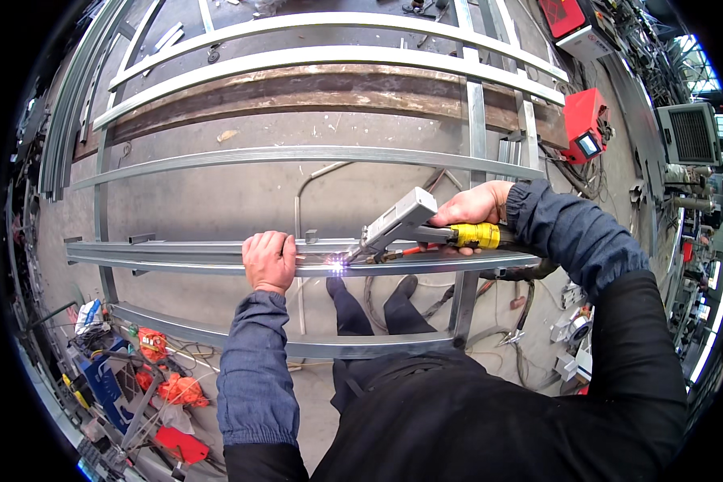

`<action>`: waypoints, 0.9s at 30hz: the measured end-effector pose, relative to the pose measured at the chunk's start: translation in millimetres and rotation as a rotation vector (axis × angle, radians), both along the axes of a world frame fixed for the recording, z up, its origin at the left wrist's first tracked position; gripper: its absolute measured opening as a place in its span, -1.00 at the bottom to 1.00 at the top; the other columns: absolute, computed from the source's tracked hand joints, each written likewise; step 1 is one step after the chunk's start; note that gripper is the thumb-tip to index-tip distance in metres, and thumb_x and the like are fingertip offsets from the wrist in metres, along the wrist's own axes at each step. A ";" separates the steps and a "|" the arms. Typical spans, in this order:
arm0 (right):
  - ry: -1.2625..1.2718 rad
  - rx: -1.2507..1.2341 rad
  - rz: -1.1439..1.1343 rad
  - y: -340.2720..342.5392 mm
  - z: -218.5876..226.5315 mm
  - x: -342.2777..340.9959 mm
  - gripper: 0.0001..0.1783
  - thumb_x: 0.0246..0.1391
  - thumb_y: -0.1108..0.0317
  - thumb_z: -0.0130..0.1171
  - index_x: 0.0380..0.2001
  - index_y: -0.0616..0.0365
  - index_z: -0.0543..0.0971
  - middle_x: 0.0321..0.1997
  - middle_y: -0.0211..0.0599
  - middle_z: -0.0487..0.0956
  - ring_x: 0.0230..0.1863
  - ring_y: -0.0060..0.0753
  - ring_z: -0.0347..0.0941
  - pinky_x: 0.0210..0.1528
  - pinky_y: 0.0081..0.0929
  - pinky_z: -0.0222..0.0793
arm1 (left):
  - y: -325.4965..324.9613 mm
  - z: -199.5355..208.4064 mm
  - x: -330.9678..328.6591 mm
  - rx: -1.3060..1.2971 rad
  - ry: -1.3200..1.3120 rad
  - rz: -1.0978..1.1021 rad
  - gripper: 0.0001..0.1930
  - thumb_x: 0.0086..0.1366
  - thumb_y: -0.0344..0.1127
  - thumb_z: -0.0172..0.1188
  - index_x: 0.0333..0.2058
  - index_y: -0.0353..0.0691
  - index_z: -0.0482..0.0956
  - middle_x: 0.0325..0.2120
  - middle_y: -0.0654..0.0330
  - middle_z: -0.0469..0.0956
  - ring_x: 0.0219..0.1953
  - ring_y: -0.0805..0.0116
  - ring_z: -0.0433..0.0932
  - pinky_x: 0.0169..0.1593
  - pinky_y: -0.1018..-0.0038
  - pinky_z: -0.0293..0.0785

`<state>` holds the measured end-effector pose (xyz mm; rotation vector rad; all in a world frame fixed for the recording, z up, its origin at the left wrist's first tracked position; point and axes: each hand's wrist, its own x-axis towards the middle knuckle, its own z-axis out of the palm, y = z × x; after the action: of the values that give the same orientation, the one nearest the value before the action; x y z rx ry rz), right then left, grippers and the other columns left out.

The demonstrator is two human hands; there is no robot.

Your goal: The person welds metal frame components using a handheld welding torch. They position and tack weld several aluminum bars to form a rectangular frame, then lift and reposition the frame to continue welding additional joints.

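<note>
My right hand (474,205) is wrapped round the rear of a grey handheld welding gun (400,218), by its yellow-wrapped grip (475,235). The gun slants down to the left, and a bright white-violet spark (336,265) glows by its tip on the metal. Left of the spark, my left hand (269,261) is closed over long galvanized steel rails (169,252) lying side by side across the frame. A thin copper-coloured rod end shows beside its fingers; whether the hand holds it I cannot tell. Small brackets (311,236) stick up along the rails.
More steel bars (321,153) cross the frame beyond my hands, above a rusty brown beam (297,90). At right stands a red machine (586,120) with a small screen. Cables (525,321) lie on the floor at right. Orange cloths (183,390) and clutter fill the lower left.
</note>
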<state>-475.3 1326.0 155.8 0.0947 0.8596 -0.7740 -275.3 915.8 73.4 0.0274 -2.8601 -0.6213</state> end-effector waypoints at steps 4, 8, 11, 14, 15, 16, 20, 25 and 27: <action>0.000 -0.008 0.025 -2.2 0.8 -3.8 -0.41 0.63 -0.23 -0.14 0.19 0.03 0.58 -0.18 -0.34 0.69 -0.36 -0.47 0.67 -0.31 -0.37 0.71 | -1.8 -2.2 1.2 0.007 -0.005 -0.005 -0.79 0.45 -0.14 0.23 -0.35 -0.08 0.67 -0.35 0.25 0.66 -0.19 0.14 0.60 0.11 0.21 0.42; -0.032 -0.009 0.016 -3.4 5.8 -4.1 -0.39 0.64 -0.23 -0.15 0.29 0.00 0.56 -0.20 -0.35 0.69 -0.36 -0.50 0.66 -0.32 -0.41 0.69 | -3.0 -4.2 1.9 0.003 -0.004 -0.004 -0.78 0.46 -0.15 0.21 -0.34 -0.10 0.67 -0.33 0.24 0.67 -0.18 0.12 0.60 0.12 0.21 0.42; -0.012 0.010 0.014 0.0 3.2 -4.0 -0.36 0.63 -0.23 -0.13 0.39 -0.01 0.53 -0.21 -0.35 0.69 -0.37 -0.52 0.66 -0.32 -0.47 0.67 | -2.7 -6.3 2.0 0.006 -0.011 0.010 -0.77 0.47 -0.15 0.20 -0.33 -0.10 0.68 -0.32 0.23 0.68 -0.17 0.12 0.61 0.12 0.21 0.41; -0.034 0.009 0.005 3.7 -3.0 -2.4 -0.36 0.62 -0.23 -0.12 0.38 0.00 0.53 -0.20 -0.34 0.70 -0.36 -0.51 0.66 -0.33 -0.45 0.67 | -2.7 -6.2 3.3 0.008 -0.037 0.010 -0.75 0.49 -0.14 0.17 -0.32 -0.11 0.68 -0.32 0.23 0.68 -0.15 0.14 0.61 0.13 0.21 0.41; -0.045 0.011 0.010 3.4 -2.2 -2.9 -0.37 0.63 -0.23 -0.12 0.37 0.01 0.53 -0.20 -0.34 0.70 -0.36 -0.50 0.66 -0.33 -0.45 0.67 | -3.3 -5.5 3.5 0.011 -0.046 0.005 -0.75 0.50 -0.14 0.16 -0.32 -0.11 0.68 -0.31 0.23 0.68 -0.15 0.14 0.61 0.13 0.21 0.40; -0.056 0.014 0.015 3.7 -1.8 -3.4 -0.37 0.63 -0.23 -0.12 0.36 0.01 0.54 -0.20 -0.33 0.70 -0.36 -0.50 0.66 -0.33 -0.44 0.67 | -3.6 -4.8 3.3 0.014 -0.055 0.000 -0.74 0.50 -0.13 0.15 -0.32 -0.11 0.68 -0.31 0.23 0.68 -0.14 0.14 0.61 0.14 0.21 0.40; -0.059 0.013 0.025 10.1 -10.9 -2.8 -0.39 0.62 -0.25 -0.12 0.19 0.07 0.58 -0.22 -0.34 0.69 -0.37 -0.48 0.66 -0.35 -0.40 0.67 | -5.4 -5.5 3.0 0.023 -0.069 -0.010 -0.72 0.52 -0.13 0.13 -0.32 -0.12 0.68 -0.31 0.23 0.69 -0.14 0.14 0.61 0.15 0.20 0.40; 0.017 0.020 0.019 10.4 -2.7 -1.1 -0.31 0.59 -0.31 -0.11 -0.01 0.15 0.63 -0.26 -0.35 0.67 -0.38 -0.45 0.66 -0.37 -0.35 0.69 | -6.4 -8.8 3.3 0.028 -0.047 -0.019 -0.72 0.51 -0.13 0.13 -0.33 -0.12 0.68 -0.31 0.23 0.68 -0.14 0.12 0.61 0.15 0.19 0.39; 0.042 0.030 0.024 9.8 2.2 -1.1 -0.32 0.59 -0.30 -0.10 0.01 0.15 0.63 -0.25 -0.34 0.68 -0.38 -0.45 0.66 -0.36 -0.34 0.69 | -7.0 -8.3 4.5 0.029 -0.049 -0.008 -0.72 0.52 -0.14 0.12 -0.33 -0.13 0.68 -0.31 0.23 0.68 -0.15 0.12 0.61 0.14 0.20 0.40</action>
<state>-476.4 1335.8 158.0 0.0947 0.9110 -0.7427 -270.8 908.8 65.1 0.0362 -2.9000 -0.6727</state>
